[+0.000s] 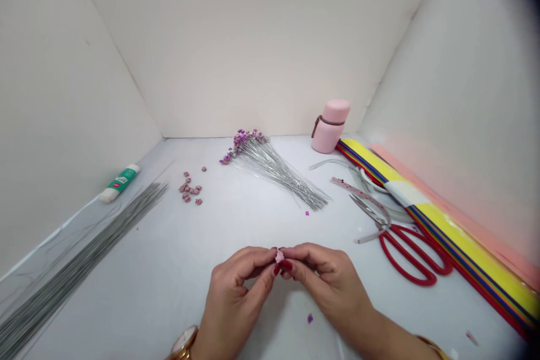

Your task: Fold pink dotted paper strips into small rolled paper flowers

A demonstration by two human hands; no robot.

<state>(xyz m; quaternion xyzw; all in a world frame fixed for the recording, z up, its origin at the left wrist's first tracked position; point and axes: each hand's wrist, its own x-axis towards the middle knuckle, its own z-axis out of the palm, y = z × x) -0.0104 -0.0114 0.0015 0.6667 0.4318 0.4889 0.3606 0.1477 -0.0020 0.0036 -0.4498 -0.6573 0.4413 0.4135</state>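
Between the fingertips of both hands is a small pink, knobbly piece (279, 257), much of it covered by the fingers. My left hand (240, 287) pinches it from the left with thumb and forefinger. From the right, my right hand (323, 278) closes thumb and forefinger on the same piece. Similar small pinkish-brown pieces (192, 189) lie scattered on the white table beyond my left hand. A purple scrap (310, 319) rests below my right hand, and a smaller magenta bit (307, 214) lies farther off.
Thin grey wires (84, 259) lie at left beside a glue stick (120, 183). Purple-tipped silver stems (278, 169) are at the back, near a pink bottle (331, 126). Red-handled scissors (415, 256), a curled measuring tape (367, 199) and coloured sheets (455, 230) occupy the right side.
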